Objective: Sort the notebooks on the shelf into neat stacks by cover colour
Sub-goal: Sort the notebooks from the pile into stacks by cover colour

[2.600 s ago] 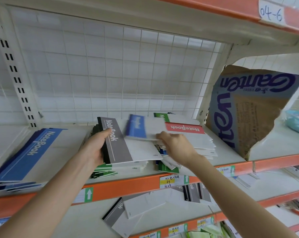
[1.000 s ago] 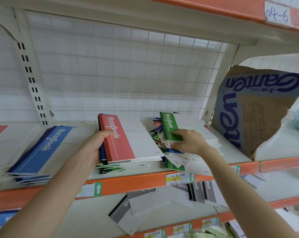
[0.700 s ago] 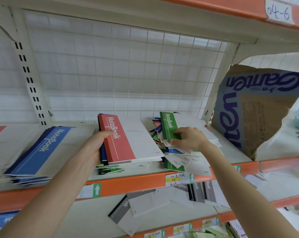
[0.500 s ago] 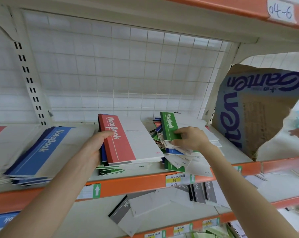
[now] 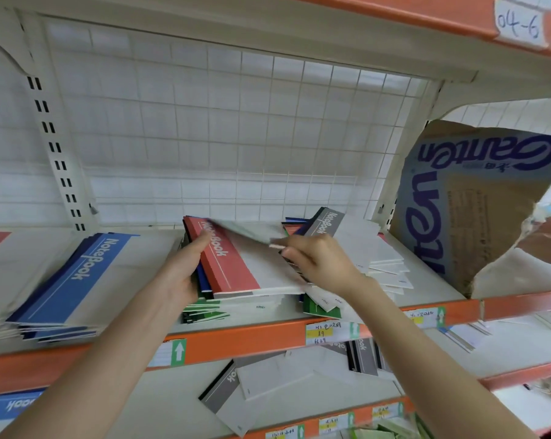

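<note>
On the middle shelf (image 5: 252,342), between the blue stack (image 5: 77,280) and the mixed heap (image 5: 372,258), the left hand (image 5: 182,270) is gripping a small pile by its spine side. Its thumb is lying over the red notebook (image 5: 233,264) on top, and the other fingers are going underneath, out of sight. The right hand (image 5: 321,264) is pinching a loose notebook (image 5: 245,231) at its near edge and holding it tilted just above the red cover.

These notebooks are looking thin and light, with soft covers that are probably bending easily when held by one corner. The smooth covers are likely sliding on each other, so a tall pile is asking for support from below. The bound spine is the stiffest part, and I judge it the best place to take hold.

Motion is blurring the loose notebook, so I cannot tell its cover colour. The pile is hiding how many books it holds. Green notebooks (image 5: 204,312) are showing only as edges under it. A gray notebook (image 5: 326,221) is covering most of the heap, so the colours below are hard to read. A cardboard box (image 5: 476,198) is blocking the shelf behind it.
</note>
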The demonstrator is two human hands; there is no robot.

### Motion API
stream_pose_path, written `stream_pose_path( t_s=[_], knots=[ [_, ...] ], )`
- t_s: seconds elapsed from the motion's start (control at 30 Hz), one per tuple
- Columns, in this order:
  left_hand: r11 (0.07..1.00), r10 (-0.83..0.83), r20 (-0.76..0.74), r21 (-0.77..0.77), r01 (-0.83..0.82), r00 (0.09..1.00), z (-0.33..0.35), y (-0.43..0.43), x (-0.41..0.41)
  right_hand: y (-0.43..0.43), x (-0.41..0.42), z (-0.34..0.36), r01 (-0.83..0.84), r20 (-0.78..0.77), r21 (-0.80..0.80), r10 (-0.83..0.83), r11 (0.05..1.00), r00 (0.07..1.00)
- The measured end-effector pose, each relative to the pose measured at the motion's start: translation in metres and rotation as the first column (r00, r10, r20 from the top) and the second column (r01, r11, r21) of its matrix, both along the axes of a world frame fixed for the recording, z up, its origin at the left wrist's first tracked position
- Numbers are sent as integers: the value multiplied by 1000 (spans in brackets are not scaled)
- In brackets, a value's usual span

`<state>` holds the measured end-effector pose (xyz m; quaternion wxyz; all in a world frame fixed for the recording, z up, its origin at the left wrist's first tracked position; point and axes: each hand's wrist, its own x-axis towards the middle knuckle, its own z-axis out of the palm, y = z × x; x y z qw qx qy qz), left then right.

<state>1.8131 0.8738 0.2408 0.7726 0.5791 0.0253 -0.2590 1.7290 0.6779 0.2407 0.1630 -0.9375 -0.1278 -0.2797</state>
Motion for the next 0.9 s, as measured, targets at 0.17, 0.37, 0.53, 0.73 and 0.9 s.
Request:
stream_pose_path(
  t_s=[0.17,0.37,0.53,0.73,0.9],
  knots=[
    [997,-46,-52,-70,42,998,-2,-1,1,31,-4,-3,-271,-150,-39,263,962,953],
    [1000,2,2,-26,-2,1000,-2,7,4,-22,3,-3,321,-242,106,-289,941,926],
    [1000,3,11,7,-3,1000,1,6,-1,-49,6,-11,608,-400,-128,-602,783,691],
    [1000,-5,-7,12,5,1000,-2,5,-4,-49,12,-15,581,-251,-391,-690,714,678],
    [1000,28,7,-14,-28,1000,-6,10,1,-47,14,-15,627,-244,-335,-708,703,663]
  ],
)
